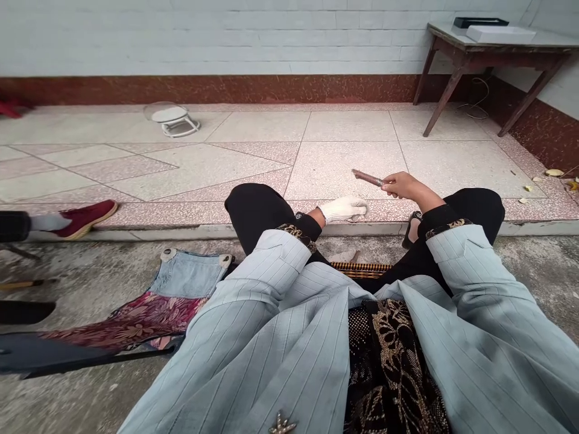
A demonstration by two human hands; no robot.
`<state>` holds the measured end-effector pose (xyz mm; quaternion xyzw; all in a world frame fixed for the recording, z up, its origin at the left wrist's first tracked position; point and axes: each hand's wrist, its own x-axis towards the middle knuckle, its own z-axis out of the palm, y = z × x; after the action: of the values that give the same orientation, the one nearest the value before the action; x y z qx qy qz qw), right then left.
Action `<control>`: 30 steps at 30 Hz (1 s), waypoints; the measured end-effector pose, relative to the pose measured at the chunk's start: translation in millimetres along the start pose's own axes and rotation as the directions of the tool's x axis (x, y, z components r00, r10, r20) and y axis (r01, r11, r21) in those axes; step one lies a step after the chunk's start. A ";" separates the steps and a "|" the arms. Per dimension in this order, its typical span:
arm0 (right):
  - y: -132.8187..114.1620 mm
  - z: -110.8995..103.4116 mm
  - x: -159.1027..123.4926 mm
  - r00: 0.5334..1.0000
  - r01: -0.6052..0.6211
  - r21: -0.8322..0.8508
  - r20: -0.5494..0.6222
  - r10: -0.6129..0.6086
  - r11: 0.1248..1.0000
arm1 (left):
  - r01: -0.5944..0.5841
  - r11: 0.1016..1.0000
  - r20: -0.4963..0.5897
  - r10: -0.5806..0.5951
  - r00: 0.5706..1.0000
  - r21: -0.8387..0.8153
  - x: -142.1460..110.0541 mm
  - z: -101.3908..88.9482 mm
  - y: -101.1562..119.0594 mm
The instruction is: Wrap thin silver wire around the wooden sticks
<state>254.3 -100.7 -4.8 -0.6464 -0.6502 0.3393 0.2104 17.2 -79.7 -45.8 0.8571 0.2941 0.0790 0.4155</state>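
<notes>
My right hand (400, 185), bare, is closed around the near end of a slim brown tool (368, 177) with a metal-looking collar. Its narrow tip points left, above the tiled step. My left hand (344, 209) wears a white knitted glove and rests low over the step's edge, left of the tool and apart from it. The gloved fingers are curled together; whatever may be between them is hidden. Between my legs shows part of a yellow-and-black woven seat or basket (362, 269).
A wooden table (446, 90) with a white box (500, 34) and a black tray (480, 22) stands back right. Yellowish scraps (554, 172) lie at right. A small white stand (178, 120) is back left. At left are another person's red shoe (85, 218) and a denim piece (190, 274).
</notes>
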 end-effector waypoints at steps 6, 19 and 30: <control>0.2 15.7 7.5 0.995 -0.005 -0.595 0.078 0.063 0.803 | -0.089 0.977 0.097 0.071 0.993 0.196 3.3 -2.9 3.5; -12.5 15.9 -17.9 0.602 0.163 0.070 0.783 -0.155 0.984 | -0.076 0.978 0.064 0.064 0.996 0.194 2.5 -16.8 -4.4; -9.1 2.0 -16.9 0.941 0.014 0.332 0.314 -0.124 0.943 | 0.002 1.000 0.083 -0.001 0.997 -0.005 -0.8 -1.9 1.8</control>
<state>247.8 -117.1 3.1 -0.5131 -0.6340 0.5377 0.2137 16.6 -79.8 -43.1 0.8583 0.2771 0.0440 0.4296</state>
